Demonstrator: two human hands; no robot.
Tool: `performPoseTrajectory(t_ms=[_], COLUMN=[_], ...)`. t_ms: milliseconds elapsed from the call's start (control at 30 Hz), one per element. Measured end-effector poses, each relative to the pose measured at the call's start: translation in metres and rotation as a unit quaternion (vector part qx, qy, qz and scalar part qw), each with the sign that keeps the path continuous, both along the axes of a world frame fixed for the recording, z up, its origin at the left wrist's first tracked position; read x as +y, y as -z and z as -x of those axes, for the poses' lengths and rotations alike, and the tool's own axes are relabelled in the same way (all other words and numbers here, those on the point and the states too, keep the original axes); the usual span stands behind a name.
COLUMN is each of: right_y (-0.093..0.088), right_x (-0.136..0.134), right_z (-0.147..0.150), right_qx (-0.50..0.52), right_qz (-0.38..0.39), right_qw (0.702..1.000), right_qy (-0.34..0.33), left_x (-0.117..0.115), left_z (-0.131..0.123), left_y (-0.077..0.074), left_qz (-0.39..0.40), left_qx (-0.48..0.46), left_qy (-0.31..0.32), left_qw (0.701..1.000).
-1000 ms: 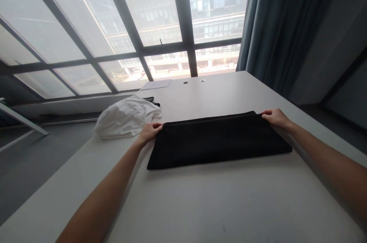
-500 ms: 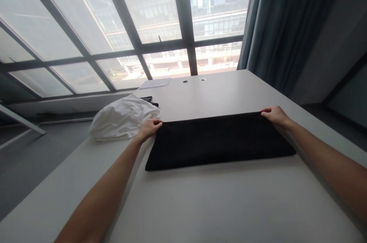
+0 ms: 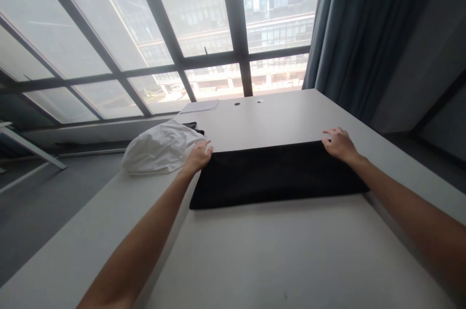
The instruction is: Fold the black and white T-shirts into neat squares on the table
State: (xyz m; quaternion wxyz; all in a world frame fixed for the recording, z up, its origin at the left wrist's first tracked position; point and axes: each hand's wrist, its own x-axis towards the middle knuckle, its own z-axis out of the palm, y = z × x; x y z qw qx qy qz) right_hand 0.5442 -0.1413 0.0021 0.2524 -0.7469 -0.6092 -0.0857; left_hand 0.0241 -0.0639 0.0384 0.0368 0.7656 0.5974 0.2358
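A folded black cloth (image 3: pixel 280 173) lies flat as a wide strip across the white table (image 3: pixel 276 250). At its far left corner is my left hand (image 3: pixel 199 155), fingers apart, with the thumb close to the edge. My right hand (image 3: pixel 339 144) is at the far right corner, its thumb and fingers spread and gripping nothing. Whether either hand still touches the fabric is hard to make out.
A crumpled white cloth (image 3: pixel 163 148) rests left of the black one, with a dark item (image 3: pixel 192 127) partly behind it. Paper sheets (image 3: pixel 200 106) lie at the far edge near two cable holes. Beyond are windows and a blue-grey curtain (image 3: pixel 338 37).
Both hands have let go of the black cloth's far corners, and their fingers have opened. The cloth now lies settled on the table. The view has shifted slightly.
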Motion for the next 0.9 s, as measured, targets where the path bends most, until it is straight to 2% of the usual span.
performPoseTrajectory(t_ms=[33,100,167,233,300,367,433,533,700,767,800,867,900], right_y=[-0.005,-0.010,-0.009,0.001,0.013,0.023,0.027,0.026,0.026,0.025,0.023,0.016,0.012], right_x=[0.000,0.000,0.001,0.001,0.001,0.001,0.000,-0.004,-0.006,-0.003,0.000,0.006,0.009], right_z=[0.018,0.060,0.105,0.141,0.164,0.172,0.172,0.169,0.170,0.171,0.170,0.162,0.155], right_qx=[-0.010,-0.020,-0.025,-0.028,-0.029,-0.027,-0.024,-0.022,0.021,0.102,0.177,0.349,0.427], right_qz=[-0.008,0.004,0.036,0.083,0.132,0.158,0.148,0.115,0.148,0.118,0.089,0.016,-0.015], right_qw=[1.000,0.996,0.991,0.984,0.975,0.970,0.972,0.975,0.964,0.961,0.952,0.908,0.876], right_qy=[-0.024,-0.084,-0.129,-0.158,-0.175,-0.180,-0.179,-0.187,-0.221,-0.228,-0.233,-0.230,-0.223], left_x=[-0.010,-0.033,-0.055,-0.070,-0.077,-0.077,-0.074,-0.071,-0.070,-0.070,-0.069,-0.067,-0.067], left_z=[-0.021,-0.070,-0.118,-0.154,-0.172,-0.177,-0.174,-0.170,-0.172,-0.173,-0.173,-0.172,-0.172], left_y=[-0.002,-0.002,0.007,0.021,0.036,0.047,0.052,0.052,0.048,0.048,0.048,0.048,0.047], left_qz=[-0.020,-0.012,0.007,0.016,0.037,0.055,0.061,0.061,0.067,0.069,0.071,0.074,0.076], left_qx=[0.019,0.056,0.105,0.136,0.153,0.160,0.162,0.165,0.168,0.170,0.172,0.175,0.176], left_qy=[0.030,0.111,0.167,0.160,0.143,0.133,0.134,0.134,0.135,0.134,0.134,0.133,0.132], left_qw=[0.999,0.992,0.980,0.977,0.977,0.977,0.976,0.975,0.974,0.974,0.973,0.973,0.973])
